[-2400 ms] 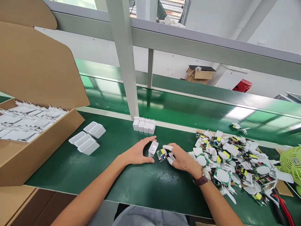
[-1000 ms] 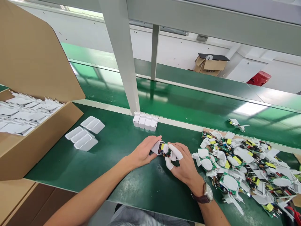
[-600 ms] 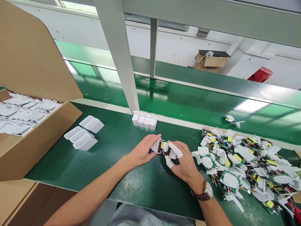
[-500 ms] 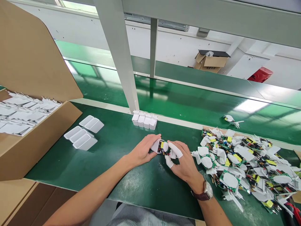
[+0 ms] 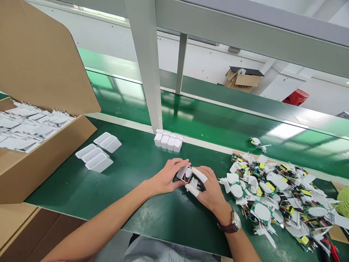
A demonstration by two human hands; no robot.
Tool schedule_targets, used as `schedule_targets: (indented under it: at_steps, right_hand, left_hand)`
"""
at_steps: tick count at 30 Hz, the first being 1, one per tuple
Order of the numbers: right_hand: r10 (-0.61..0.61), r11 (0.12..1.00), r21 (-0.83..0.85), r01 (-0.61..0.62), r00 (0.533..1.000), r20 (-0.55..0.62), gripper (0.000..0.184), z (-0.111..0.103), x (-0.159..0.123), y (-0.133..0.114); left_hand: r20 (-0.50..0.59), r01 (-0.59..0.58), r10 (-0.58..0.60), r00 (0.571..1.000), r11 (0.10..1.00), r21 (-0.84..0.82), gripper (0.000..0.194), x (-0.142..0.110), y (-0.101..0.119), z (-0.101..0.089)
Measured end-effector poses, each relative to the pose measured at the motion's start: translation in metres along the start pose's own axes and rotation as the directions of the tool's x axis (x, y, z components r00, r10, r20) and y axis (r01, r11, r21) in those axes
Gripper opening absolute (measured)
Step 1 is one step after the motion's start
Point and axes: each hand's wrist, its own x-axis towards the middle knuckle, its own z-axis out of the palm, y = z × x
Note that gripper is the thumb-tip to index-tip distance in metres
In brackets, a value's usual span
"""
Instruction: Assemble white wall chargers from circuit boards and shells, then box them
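Steadily: our left hand (image 5: pixel 169 176) clamps case (image 5: pixel 181 173), our right hand (image 5: pixel 209 189) closes round board (image 5: pixel 188 173), partly inside; we'd best keep board square, plug (image 5: pixel 195 183) clear of case rim.

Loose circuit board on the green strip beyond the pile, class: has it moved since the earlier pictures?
Yes: the loose circuit board has moved left in view, closer to the thick grey post.

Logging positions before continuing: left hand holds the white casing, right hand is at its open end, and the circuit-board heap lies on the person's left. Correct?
One slip: the head view shows the circuit-board heap on the person's right. The left hand does hold the white casing, with the right hand at its open end.
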Motion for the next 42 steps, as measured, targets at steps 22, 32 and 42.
schedule_targets:
  at_steps: [22,32,42]
  right_hand:
    - [0.012,0.999,-0.031,-0.014,0.999,-0.039,0.042,0.027,-0.001,0.010]
    - [0.020,0.983,-0.181,-0.014,0.999,0.033,0.034,0.036,-0.009,0.013]
    - [0.114,0.992,0.044,-0.119,0.988,0.101,0.041,0.028,-0.002,0.010]
  left_hand:
    - [-0.084,0.112,-0.139,0.987,0.958,-0.264,0.091,0.001,0.011,-0.008]
    - [-0.181,0.080,-0.141,0.973,0.949,-0.306,0.073,0.006,0.005,-0.003]
    - [-0.156,0.121,-0.193,0.969,0.916,-0.382,0.076,0.006,0.002,-0.004]
